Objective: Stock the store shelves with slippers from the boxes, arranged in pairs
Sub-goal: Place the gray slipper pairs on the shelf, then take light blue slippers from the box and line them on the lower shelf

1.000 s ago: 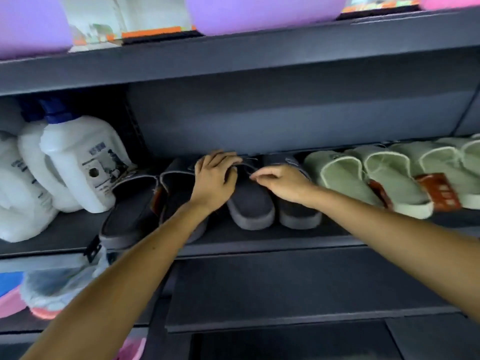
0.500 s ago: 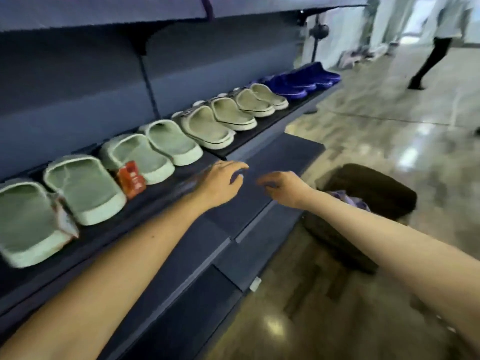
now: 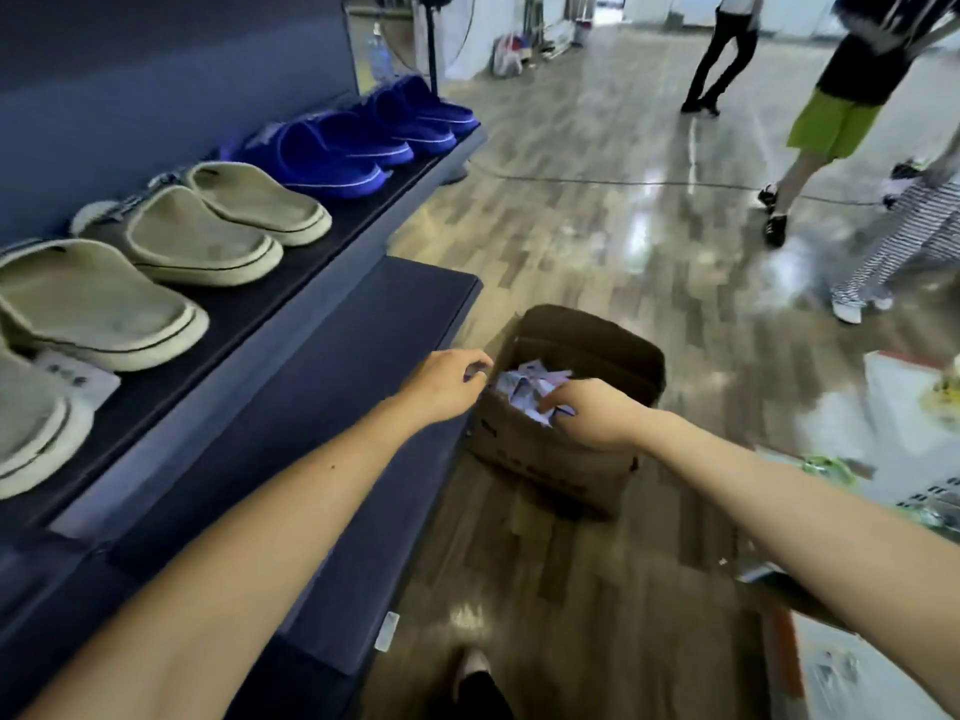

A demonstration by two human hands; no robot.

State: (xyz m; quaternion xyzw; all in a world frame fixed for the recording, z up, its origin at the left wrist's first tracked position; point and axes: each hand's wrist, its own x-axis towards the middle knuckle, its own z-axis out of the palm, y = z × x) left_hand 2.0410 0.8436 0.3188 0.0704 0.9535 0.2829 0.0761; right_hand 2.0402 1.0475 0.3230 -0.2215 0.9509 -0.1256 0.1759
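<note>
A brown cardboard box [image 3: 550, 454] stands open on the floor beside the shelving, with pale purple slippers [image 3: 524, 389] bunched inside. My right hand [image 3: 589, 413] reaches into the box and its curled fingers grip one pale purple slipper. My left hand [image 3: 447, 387] hovers at the box's left rim with loosely curled fingers that hold nothing. On the upper shelf [image 3: 291, 283] to the left, beige slippers [image 3: 192, 236] sit in pairs, and blue slippers [image 3: 332, 153] follow at the far end.
A bare dark lower shelf [image 3: 363, 330] juts out just left of the box. People stand on the glossy floor at the right: one in green shorts [image 3: 826, 122], one in striped trousers [image 3: 893, 246]. White packages [image 3: 904, 407] lie at the right edge.
My view swung from the dark slippers on the shelf to the right and down to the floor. Both hands left the shelf and came to the box; the right one took hold inside it.
</note>
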